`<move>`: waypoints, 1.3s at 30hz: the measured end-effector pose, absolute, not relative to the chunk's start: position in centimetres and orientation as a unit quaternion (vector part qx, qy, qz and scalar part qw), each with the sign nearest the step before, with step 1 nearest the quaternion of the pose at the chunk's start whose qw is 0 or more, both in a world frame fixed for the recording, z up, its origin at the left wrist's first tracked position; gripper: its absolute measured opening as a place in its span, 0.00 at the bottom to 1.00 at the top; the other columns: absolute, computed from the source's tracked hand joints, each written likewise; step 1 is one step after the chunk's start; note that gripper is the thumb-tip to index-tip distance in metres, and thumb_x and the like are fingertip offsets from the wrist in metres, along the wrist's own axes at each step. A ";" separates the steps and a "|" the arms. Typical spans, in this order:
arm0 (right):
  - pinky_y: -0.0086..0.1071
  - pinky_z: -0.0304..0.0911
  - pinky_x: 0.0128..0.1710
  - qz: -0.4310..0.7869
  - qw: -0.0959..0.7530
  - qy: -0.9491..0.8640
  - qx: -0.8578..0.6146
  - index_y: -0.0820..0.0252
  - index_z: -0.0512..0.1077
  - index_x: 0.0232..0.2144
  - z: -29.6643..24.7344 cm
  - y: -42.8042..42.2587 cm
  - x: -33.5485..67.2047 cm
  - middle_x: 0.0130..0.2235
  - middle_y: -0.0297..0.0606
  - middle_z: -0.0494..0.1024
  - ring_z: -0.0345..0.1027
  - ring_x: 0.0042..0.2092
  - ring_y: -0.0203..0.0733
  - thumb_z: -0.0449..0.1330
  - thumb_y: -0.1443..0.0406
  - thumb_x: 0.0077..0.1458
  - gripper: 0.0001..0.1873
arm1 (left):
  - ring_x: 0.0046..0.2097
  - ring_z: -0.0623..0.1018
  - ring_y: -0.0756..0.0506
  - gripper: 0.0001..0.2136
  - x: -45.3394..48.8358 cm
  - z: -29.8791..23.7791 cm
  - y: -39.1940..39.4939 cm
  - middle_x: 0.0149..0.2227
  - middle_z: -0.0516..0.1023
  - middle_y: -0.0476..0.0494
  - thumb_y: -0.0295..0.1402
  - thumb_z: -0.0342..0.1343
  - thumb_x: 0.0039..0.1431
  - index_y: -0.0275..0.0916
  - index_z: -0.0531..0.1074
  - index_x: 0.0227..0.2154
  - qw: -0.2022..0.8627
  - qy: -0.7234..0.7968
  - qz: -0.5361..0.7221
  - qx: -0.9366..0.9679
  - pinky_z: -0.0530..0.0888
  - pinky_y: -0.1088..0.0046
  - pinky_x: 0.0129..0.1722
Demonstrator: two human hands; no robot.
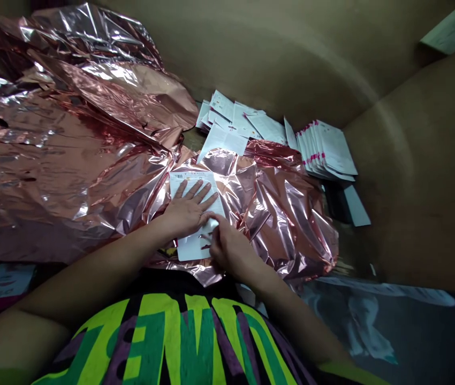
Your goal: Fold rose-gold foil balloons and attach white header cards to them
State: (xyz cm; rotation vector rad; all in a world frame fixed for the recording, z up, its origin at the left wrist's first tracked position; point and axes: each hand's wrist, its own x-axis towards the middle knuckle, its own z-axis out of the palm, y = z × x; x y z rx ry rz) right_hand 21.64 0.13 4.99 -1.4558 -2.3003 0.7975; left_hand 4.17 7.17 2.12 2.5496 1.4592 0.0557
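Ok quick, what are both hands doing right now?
Left hand: open, flat on the white card.
Right hand: curled at the card's edge; grip cannot be told.

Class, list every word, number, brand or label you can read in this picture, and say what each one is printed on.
No text reads with certainty.
white card under the left hand: a barcode and a line of print along its top edge, too small to read.
shirt: large green letters, cropped and creased, no whole word legible.
stacked white cards: pink marks, too blurred to read.
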 end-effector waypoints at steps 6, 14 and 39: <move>0.29 0.60 0.22 0.240 -0.056 -0.775 -0.582 0.57 0.73 0.28 8.9 -5.4 31.8 0.23 0.35 0.75 0.69 0.24 0.40 0.62 0.66 0.53 0.02 | 0.68 0.49 0.30 0.37 2.5 4.6 3.4 0.69 0.50 0.36 0.54 0.53 0.57 0.42 0.54 0.65 0.116 0.453 0.068 0.882 0.49 0.47 0.65; 0.49 0.63 0.57 0.104 0.217 -0.906 -0.347 0.60 0.70 0.52 4.2 -2.2 22.1 0.54 0.48 0.73 0.62 0.59 0.50 0.60 0.64 0.59 0.18 | 0.68 0.54 0.36 0.22 -3.3 2.3 -2.4 0.65 0.61 0.35 0.35 0.53 0.62 0.40 0.64 0.59 0.103 0.327 0.162 0.925 0.56 0.47 0.65; 0.37 0.73 0.43 0.007 0.402 -0.880 -0.255 0.51 0.74 0.41 17.3 2.8 25.3 0.44 0.33 0.78 0.74 0.44 0.38 0.60 0.65 0.60 0.06 | 0.44 0.80 0.46 0.12 -1.2 16.2 2.8 0.42 0.81 0.52 0.31 0.55 0.61 0.51 0.73 0.46 0.005 0.237 0.437 0.868 0.79 0.63 0.43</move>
